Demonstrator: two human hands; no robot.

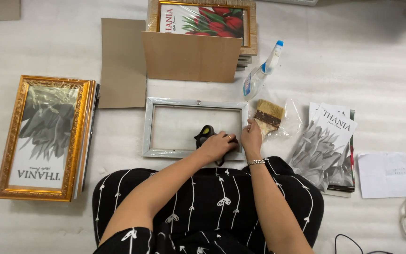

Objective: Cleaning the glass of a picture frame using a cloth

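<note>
The left hand (218, 146) has its grip closed around a small black tool with a yellow part (205, 133), which rests inside the lower right part of the empty silver rectangular picture frame (158, 126). The right hand (251, 138) lies on the right edge of this silver frame, near its lower right corner; the fingers press on the frame rather than wrap around it, so this grip is released and holds nothing.

The silver frame lies flat on the white padded floor covering (363, 66), directly in front of the person's knees. Inside the frame the opening is bare, with open room to the left of the tool.

Just right of the frame lies a wide flat paintbrush with pale bristles (269, 114) on a clear plastic bag. Above the brush lies a clear spray bottle with a blue nozzle (261, 70). Behind the frame a brown cardboard sheet (191, 56) leans against a stack of gold frames with a red tulip picture (207, 19). Well left of the frame is a stack of gold ornate frames with a grey print (43, 136). Far right lies a pile of grey printed sheets (327, 146).
</note>
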